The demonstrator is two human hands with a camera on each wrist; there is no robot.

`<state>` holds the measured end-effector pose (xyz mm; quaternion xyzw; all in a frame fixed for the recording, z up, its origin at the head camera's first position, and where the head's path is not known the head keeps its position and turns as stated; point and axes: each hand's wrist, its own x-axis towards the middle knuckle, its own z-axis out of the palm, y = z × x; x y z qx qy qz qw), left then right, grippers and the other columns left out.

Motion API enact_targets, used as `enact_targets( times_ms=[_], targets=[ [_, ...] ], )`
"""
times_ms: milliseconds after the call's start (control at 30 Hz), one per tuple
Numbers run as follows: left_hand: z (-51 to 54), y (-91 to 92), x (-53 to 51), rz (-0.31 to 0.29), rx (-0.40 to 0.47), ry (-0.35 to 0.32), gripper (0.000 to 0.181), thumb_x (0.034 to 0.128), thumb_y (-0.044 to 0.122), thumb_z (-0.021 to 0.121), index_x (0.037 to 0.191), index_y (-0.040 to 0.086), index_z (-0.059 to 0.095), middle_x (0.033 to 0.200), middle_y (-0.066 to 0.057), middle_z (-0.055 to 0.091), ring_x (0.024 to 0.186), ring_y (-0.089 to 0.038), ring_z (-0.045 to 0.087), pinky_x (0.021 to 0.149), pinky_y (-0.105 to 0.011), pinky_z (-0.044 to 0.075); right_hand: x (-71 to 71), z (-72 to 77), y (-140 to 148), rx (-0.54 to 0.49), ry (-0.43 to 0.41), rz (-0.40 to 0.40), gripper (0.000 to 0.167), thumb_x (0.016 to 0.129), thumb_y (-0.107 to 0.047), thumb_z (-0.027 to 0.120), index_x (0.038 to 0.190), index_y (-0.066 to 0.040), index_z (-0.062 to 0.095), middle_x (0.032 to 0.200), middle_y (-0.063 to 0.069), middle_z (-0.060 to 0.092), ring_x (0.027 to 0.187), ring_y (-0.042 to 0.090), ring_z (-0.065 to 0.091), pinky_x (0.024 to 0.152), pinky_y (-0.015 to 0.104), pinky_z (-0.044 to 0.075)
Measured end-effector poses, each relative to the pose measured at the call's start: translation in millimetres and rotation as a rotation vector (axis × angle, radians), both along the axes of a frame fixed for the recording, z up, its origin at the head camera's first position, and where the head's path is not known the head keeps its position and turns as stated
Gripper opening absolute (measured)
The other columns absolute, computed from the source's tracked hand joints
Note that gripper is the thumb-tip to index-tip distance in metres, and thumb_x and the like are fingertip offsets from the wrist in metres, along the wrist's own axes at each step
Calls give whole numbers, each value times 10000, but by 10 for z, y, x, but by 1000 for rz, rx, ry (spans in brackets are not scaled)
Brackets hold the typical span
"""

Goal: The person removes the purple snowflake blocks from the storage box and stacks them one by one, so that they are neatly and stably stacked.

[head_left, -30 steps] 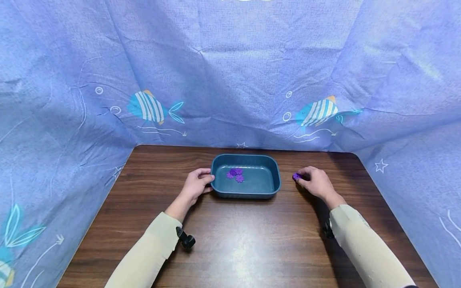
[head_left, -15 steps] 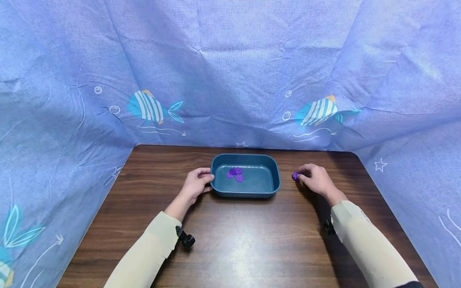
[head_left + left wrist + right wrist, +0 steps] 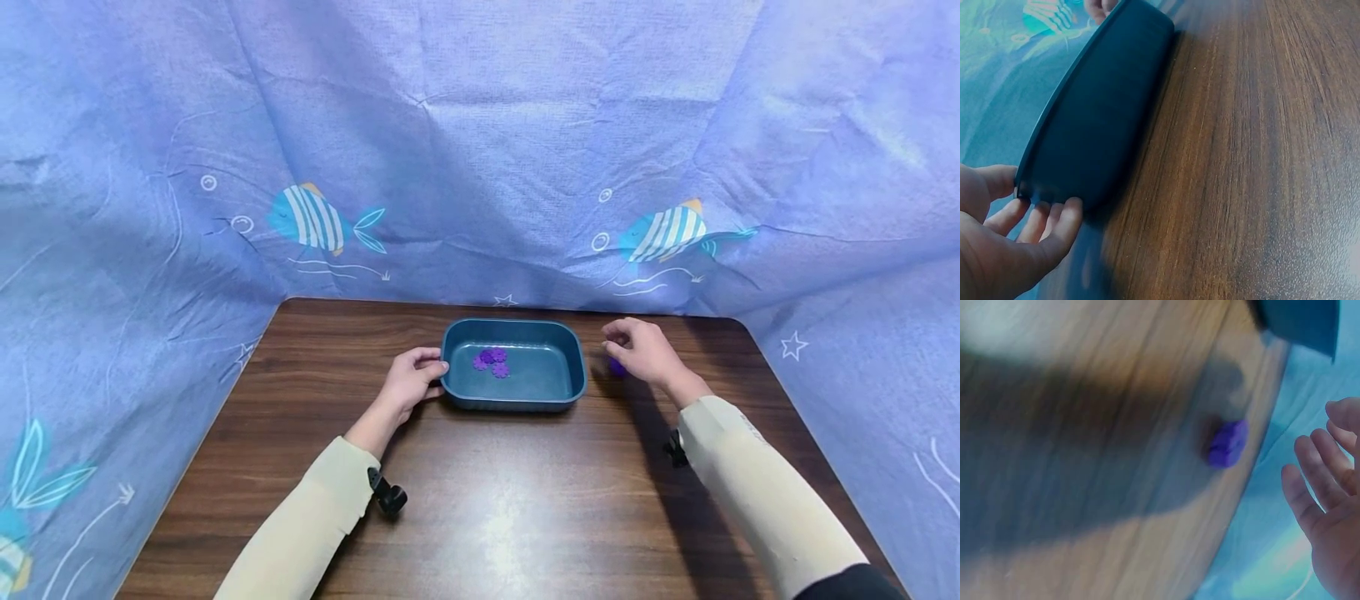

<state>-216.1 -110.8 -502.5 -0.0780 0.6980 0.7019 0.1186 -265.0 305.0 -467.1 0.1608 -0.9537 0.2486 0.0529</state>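
In the head view my left hand (image 3: 408,385) holds the left end of a dark teal rectangular tray (image 3: 513,406), thumb on the rim and fingers against the outer wall. The left wrist view shows the thumb and fingertips on the tray's (image 3: 1094,106) end. Several purple flower-shaped discs (image 3: 500,370) lie in the tray's left half. My right hand (image 3: 647,350) hovers right of the tray, fingers apart, with nothing visible between them. Below it a small purple piece (image 3: 1229,444) sits on the table, blurred, partly hidden by the hand in the head view. In the right wrist view my right hand (image 3: 1332,487) is clear of it.
The brown wood-grain table (image 3: 480,492) ends at a blue cloth (image 3: 510,167) printed with fish, which hangs behind and on both sides. Black straps with small devices (image 3: 390,498) are worn on both wrists.
My right hand has let go of the purple piece and risen up and left toward the tray, leaving the piece on the table. The left hand and tray stay put.
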Motion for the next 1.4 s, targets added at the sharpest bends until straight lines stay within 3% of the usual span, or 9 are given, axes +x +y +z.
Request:
enact_targets(
  times_ms=[300,600,967,1233,1400],
  targets=[
    [32,10,13,2,-4,-2,392,994,66,663,1368,-23,587,1246,-213,642,1121,-318,662,835,-384,640,-44,147,-395,-46,34,102,217,938,-168,739,1115,-42,746,963,66,703,801,193,627,726,360,530],
    [57,19,11,-9,-19,9,399,1006,72,646,1384,-33,570,1312,-269,619,1154,-341,653,870,-418,632,-30,133,-718,-49,48,188,250,902,-209,792,1112,-80,753,984,85,687,825,206,620,724,355,520],
    [39,10,-7,15,-50,15,413,984,51,666,1383,-17,586,1256,-214,641,1133,-331,656,814,-375,644,-7,-15,-1046,-66,-84,238,325,916,-214,787,1177,-30,729,1149,148,713,975,267,668,858,436,568],
    [59,5,3,18,-52,39,463,963,22,675,1414,-1,573,1195,-166,611,987,-189,641,802,-369,644,13,-116,-1306,-28,-180,274,311,923,-228,782,1178,-55,740,1106,83,746,983,196,684,884,417,585],
    [60,10,2,18,-51,46,468,965,24,678,1420,4,569,1163,-153,626,1048,-269,656,783,-357,646,13,-152,-1436,14,-207,296,280,924,-217,784,1163,-76,747,1071,49,754,973,170,681,895,404,587]
  ],
)
